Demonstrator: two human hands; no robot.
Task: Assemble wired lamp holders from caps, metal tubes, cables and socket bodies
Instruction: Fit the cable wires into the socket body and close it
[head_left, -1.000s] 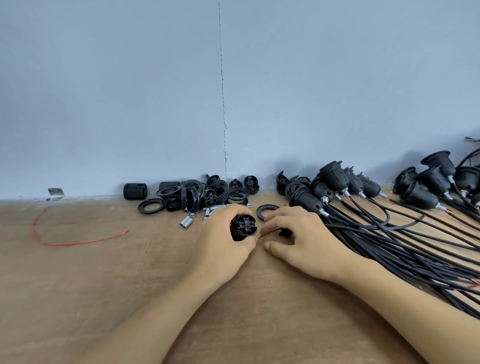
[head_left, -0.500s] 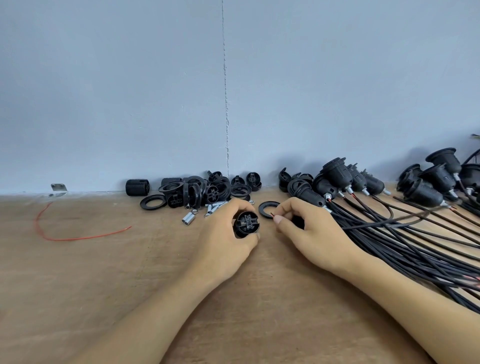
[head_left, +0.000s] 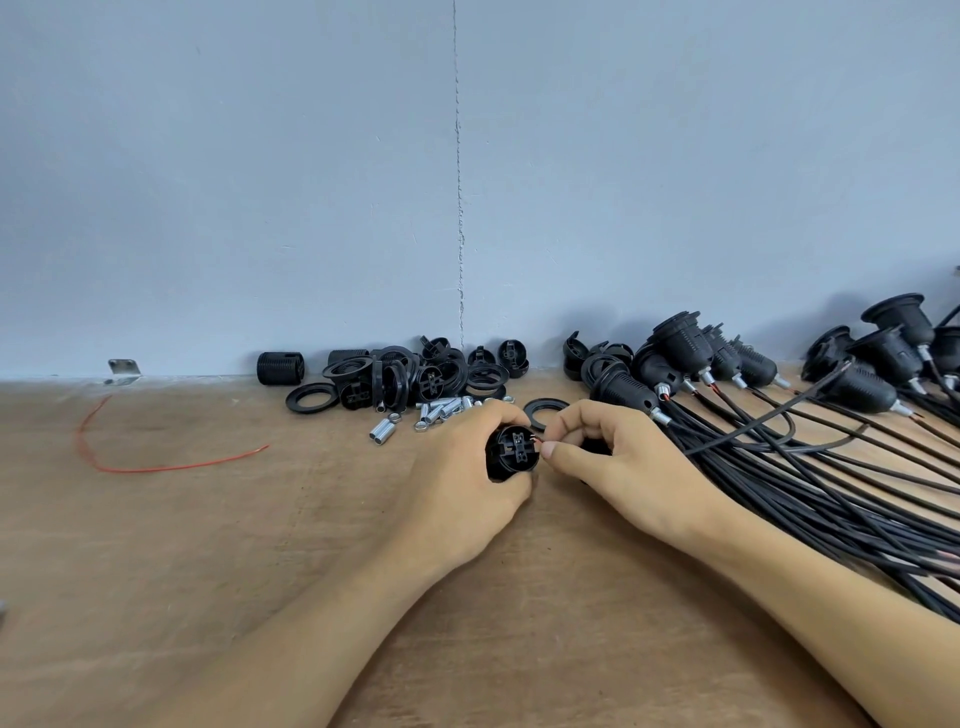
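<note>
- Right hand (head_left: 618, 457) has closed in, pinching bared wire ends (head_left: 540, 442) against the socket body (head_left: 511, 452).
- Left hand (head_left: 457, 483) grips that body, terminals exposed, apparently steadying it for wiring.

From where I stand, no lettering, label or number is readable anywhere, neither on the black socket parts (head_left: 431, 374) nor the cables (head_left: 831, 493).

Left hand (head_left: 462, 478) grips a socket body (head_left: 514, 451) — right hand (head_left: 623, 467) pinches a wire end (head_left: 538, 440), hands nearly touching.

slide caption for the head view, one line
Left hand grips a socket body while right hand pinches wire ends at its terminals.
</note>
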